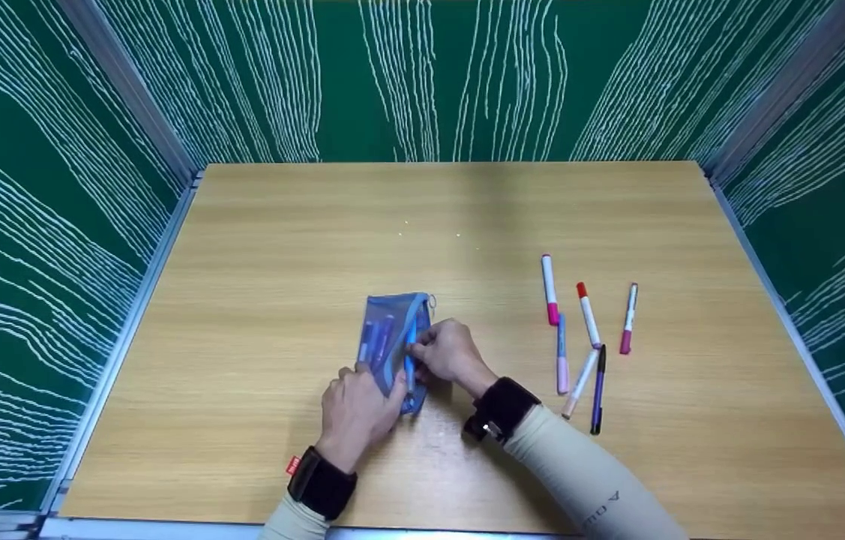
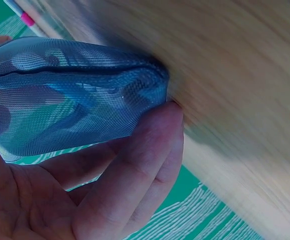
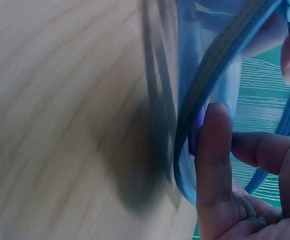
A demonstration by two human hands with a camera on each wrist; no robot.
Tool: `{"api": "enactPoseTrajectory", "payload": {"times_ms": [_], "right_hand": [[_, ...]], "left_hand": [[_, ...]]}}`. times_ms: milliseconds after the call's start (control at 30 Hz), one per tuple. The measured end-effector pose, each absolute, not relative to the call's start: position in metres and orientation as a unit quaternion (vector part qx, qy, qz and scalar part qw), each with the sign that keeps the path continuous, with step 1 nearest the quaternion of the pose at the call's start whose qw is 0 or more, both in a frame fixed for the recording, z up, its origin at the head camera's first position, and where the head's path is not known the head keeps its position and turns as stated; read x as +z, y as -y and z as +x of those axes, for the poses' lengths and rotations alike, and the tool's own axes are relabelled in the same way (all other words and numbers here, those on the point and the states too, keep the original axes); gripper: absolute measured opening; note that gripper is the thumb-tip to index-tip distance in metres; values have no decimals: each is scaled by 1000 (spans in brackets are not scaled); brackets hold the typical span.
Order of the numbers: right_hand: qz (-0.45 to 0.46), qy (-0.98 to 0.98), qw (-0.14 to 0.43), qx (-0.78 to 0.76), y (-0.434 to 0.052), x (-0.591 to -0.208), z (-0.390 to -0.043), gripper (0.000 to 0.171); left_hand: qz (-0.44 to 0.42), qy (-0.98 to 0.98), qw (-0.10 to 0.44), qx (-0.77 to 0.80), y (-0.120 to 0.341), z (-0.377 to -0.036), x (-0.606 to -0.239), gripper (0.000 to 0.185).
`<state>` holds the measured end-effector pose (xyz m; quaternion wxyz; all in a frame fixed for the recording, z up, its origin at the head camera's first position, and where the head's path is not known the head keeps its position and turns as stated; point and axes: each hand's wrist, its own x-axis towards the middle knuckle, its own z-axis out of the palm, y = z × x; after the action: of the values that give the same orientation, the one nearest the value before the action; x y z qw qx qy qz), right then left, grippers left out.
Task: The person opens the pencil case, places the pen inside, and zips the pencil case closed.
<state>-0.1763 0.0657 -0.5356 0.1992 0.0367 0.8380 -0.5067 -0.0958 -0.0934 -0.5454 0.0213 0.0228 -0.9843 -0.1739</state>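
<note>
A blue mesh zip pouch (image 1: 379, 315) stands at the middle front of the table, its zippered mouth parted on the right side. Purple pens (image 1: 385, 330) show through its mesh. My left hand (image 1: 358, 409) grips the pouch's near end, fingers on the outer side and thumb by the mouth. In the left wrist view the fingers curve under the mesh pouch (image 2: 85, 110). My right hand (image 1: 452, 351) pinches at a bright blue marker (image 1: 410, 337) in the mouth. The right wrist view has the thumb and a finger within the blue zipper edge (image 3: 205, 90), the marker partly hidden.
Right of the pouch lie several loose pens: a pink-capped marker (image 1: 549, 289), a red-capped marker (image 1: 588, 315), a magenta-capped marker (image 1: 629, 319), a blue-lilac pen (image 1: 561, 354), a peach-tipped pen (image 1: 580, 382) and a dark pen (image 1: 598, 390). Green walls (image 1: 452, 90) enclose the table.
</note>
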Motion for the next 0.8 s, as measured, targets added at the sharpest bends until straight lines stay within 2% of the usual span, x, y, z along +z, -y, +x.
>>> {"api": "enactPoseTrajectory", "payload": {"times_ms": [233, 333, 500, 800], "right_hand": [[41, -840, 215, -496, -52, -540, -181, 15], [16, -867, 203, -454, -49, -541, -182, 17], [-40, -901, 170, -398, -46, -542, -184, 13], [-47, -889, 183, -418, -48, -544, -186, 12]], "left_hand": [[22, 983, 20, -179, 92, -97, -546, 69], [21, 983, 22, -179, 92, -98, -546, 70], [19, 983, 40, -177, 92, -98, -546, 71], [15, 982, 42, -181, 92, -99, -547, 69]]}}
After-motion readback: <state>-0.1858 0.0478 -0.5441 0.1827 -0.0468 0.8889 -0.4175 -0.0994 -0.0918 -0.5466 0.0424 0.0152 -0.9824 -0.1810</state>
